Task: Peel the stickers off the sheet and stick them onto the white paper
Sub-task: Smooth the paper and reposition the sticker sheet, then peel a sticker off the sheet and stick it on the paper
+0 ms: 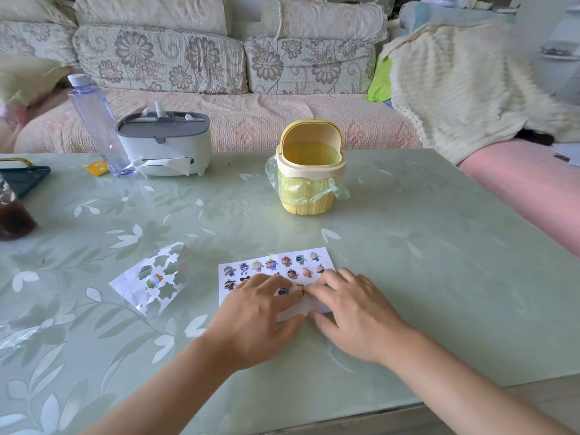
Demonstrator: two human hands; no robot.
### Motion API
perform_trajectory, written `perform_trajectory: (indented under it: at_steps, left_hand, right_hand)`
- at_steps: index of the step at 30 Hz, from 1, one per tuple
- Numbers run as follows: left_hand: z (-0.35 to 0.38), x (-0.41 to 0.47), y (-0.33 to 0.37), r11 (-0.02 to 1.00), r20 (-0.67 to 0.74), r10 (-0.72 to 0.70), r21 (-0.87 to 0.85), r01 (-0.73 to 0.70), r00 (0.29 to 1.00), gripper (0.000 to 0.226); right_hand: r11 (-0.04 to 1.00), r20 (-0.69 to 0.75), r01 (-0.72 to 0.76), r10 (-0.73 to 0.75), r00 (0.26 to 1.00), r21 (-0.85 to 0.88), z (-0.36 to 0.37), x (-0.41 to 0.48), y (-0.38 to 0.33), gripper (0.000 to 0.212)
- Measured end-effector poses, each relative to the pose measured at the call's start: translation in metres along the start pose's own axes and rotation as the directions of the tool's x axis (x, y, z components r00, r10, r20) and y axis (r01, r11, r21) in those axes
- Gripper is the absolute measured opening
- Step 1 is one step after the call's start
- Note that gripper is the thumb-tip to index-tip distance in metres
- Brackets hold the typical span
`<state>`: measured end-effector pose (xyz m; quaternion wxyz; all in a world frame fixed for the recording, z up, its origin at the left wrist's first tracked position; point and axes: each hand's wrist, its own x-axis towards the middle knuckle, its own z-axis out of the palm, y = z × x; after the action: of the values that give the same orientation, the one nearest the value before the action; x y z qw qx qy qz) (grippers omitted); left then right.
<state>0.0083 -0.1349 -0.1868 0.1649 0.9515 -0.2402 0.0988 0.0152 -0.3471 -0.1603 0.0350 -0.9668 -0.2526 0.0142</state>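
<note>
The white paper (323,257) lies flat on the table in front of me, with several small cartoon stickers in rows on it. My left hand (257,312) and my right hand (351,309) both rest on its near half, fingers fairly straight and thumbs spread apart. Their fingertips meet over a small sticker (300,288) and press down on it; another sticker (283,291) shows beside my left fingers. The sticker sheet (150,282) lies to the left, partly curled up, full of empty cut-outs, with one colourful sticker (154,280) still on it.
A yellow mini bin (309,171) with a plastic liner stands behind the paper. At the far left are a clear bottle (94,120), a white and grey tissue box (166,142), a dark tray (22,178) and a dark jar (12,211). A sofa runs behind the table.
</note>
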Motion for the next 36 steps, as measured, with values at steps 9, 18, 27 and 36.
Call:
perform_trajectory:
  at_steps: [9, 18, 27, 36]
  left_hand:
    - [0.008, -0.012, -0.005, 0.997, -0.024, 0.0, 0.071, 0.001, 1.0, 0.053]
    - [0.0, -0.005, -0.001, 0.995, 0.038, 0.041, 0.089, -0.045, 0.998, 0.05]
    - [-0.042, -0.007, -0.02, 0.902, -0.052, -0.227, -0.388, 0.19, 0.972, 0.042]
    - [-0.093, -0.049, -0.115, 0.84, -0.148, -0.542, -0.06, 0.54, 0.827, 0.047]
  right_hand:
    - [0.998, -0.104, -0.032, 0.025, 0.994, -0.062, 0.007, 0.01, -0.014, 0.055]
    - [0.992, 0.069, -0.12, 0.118, 0.991, 0.027, -0.013, 0.016, -0.016, 0.065]
    - [0.955, -0.066, -0.117, 0.14, 0.988, 0.272, -0.035, 0.059, -0.044, 0.026]
    - [0.865, -0.062, -0.007, 0.044, 0.997, 0.502, -0.018, 0.107, -0.122, 0.022]
